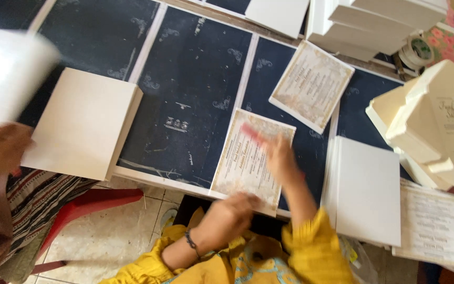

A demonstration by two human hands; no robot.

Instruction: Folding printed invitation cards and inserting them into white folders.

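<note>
Printed card (248, 160) with an ornate border lies at the near edge of the dark work table (195, 68). The left hand (229, 213) rests loosely curled on its lower edge; the right hand (279, 155), blurred, sweeps across its face with something pink, grip unclear. 1 more card (311, 84) lies beyond, white board stacks (366, 189) beside. Work looks mid-way: several pieces remain.

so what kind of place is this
Probably a small card-making or print-finishing workshop: printed ornate cards lie on a dark table, stacks of blank white boards sit around, and the right hand rubs one card.
</note>
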